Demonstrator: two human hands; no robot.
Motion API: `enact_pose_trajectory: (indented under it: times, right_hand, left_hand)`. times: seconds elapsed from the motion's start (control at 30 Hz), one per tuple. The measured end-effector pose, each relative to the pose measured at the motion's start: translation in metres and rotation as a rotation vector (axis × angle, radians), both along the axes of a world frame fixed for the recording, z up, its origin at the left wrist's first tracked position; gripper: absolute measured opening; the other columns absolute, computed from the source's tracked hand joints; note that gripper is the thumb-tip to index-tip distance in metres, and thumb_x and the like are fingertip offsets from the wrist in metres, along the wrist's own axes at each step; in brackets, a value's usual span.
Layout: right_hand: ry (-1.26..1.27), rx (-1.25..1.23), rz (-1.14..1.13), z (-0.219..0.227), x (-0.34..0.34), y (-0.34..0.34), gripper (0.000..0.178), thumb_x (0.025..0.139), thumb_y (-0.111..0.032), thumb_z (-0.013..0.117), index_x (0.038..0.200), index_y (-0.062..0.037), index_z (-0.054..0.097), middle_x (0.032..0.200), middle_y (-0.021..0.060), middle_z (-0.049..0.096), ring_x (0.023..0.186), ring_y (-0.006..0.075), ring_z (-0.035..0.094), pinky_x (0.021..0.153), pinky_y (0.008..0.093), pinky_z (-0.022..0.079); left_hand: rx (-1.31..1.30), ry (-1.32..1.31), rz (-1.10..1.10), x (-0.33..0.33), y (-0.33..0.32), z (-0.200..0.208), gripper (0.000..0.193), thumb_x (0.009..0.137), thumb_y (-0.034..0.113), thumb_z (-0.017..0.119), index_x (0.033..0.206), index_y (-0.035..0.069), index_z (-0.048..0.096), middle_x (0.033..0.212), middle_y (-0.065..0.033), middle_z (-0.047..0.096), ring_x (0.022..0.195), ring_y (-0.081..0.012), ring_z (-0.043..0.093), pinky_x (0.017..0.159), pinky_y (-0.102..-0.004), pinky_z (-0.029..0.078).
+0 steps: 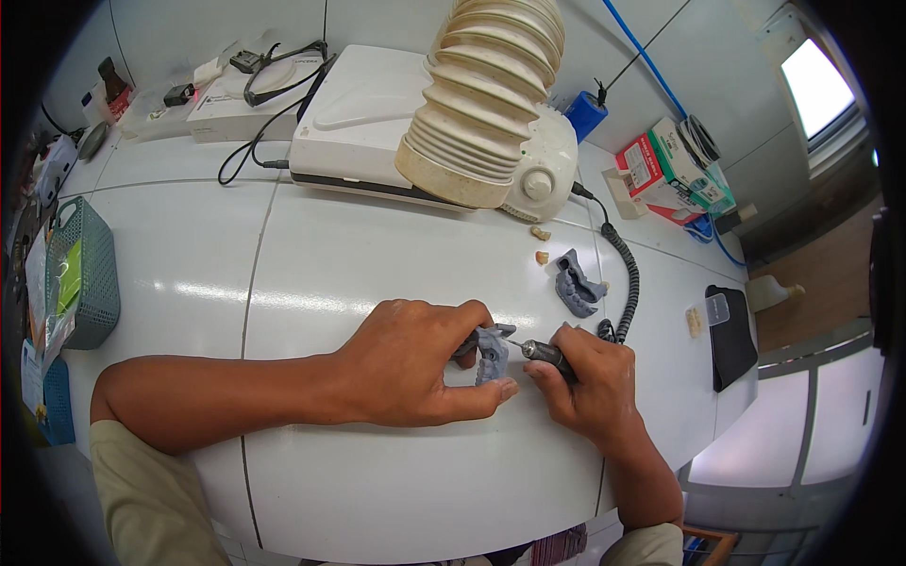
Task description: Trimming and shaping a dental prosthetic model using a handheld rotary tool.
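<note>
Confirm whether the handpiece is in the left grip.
No, the right grip holds the handpiece; the left grip holds a gray dental model.

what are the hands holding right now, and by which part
The left hand holds a grey dental model by its near and far ends, between thumb and fingers. The right hand holds a rotary handpiece by the dark body behind its metallic nose.

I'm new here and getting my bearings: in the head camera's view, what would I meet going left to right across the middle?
Teal basket, grey model in the left grip, pen-like tool in the right grip, black coiled cord, flat black object.
</note>
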State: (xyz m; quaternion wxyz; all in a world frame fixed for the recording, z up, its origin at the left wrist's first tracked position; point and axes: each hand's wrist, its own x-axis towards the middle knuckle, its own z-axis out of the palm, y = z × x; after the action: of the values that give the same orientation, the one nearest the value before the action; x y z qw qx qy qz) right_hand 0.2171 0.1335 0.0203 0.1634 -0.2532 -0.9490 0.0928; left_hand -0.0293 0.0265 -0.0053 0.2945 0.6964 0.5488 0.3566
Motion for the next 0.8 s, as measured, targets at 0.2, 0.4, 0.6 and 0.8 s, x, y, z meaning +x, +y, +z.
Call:
enact_pose_trajectory:
  times: [0.2,0.4,0.6,0.8]
  right_hand:
    - [-0.002,-0.008,0.019,0.0008,0.0008,0.0007,0.044,0.094,-0.042,0.086,0.082,-0.0074,0.060,0.066,0.0070,0.060,0.049,0.0252,0.058,0.046,0.0383,0.043]
    - [0.004,-0.007,0.031,0.0002,0.0014,0.0017,0.045,0.094,-0.043,0.086,0.082,-0.0076,0.061,0.066,0.0068,0.061,0.048,0.0251,0.057,0.046,0.0380,0.043]
    - [0.003,-0.009,0.032,0.0016,0.0005,0.0012,0.044,0.094,-0.043,0.086,0.082,-0.0076,0.061,0.067,0.0071,0.062,0.049,0.0252,0.058,0.047,0.0377,0.044]
    - [-0.012,-0.018,0.033,0.0024,0.0008,0.0015,0.044,0.094,-0.042,0.085,0.082,-0.0075,0.061,0.067,0.0073,0.062,0.049,0.0251,0.059,0.047,0.0375,0.044]
  left_hand:
    - [0.026,-0.018,-0.032,-0.0008,-0.0003,-0.0020,0.063,0.088,0.050,0.079,0.112,-0.006,0.067,0.062,-0.0115,0.062,0.053,-0.0272,0.064,0.054,-0.0395,0.049]
    - [0.016,-0.017,-0.052,-0.0018,-0.0003,0.0001,0.061,0.089,0.049,0.077,0.111,-0.007,0.066,0.061,-0.0108,0.061,0.052,-0.0266,0.062,0.053,-0.0391,0.048]
    - [0.007,-0.025,-0.057,-0.0021,0.0000,0.0002,0.062,0.089,0.049,0.077,0.112,-0.007,0.066,0.061,-0.0108,0.061,0.051,-0.0267,0.062,0.053,-0.0395,0.047]
    - [0.006,-0.027,-0.061,-0.0025,0.0004,0.0005,0.062,0.089,0.049,0.077,0.112,-0.007,0.066,0.061,-0.0109,0.061,0.051,-0.0271,0.062,0.052,-0.0399,0.047]
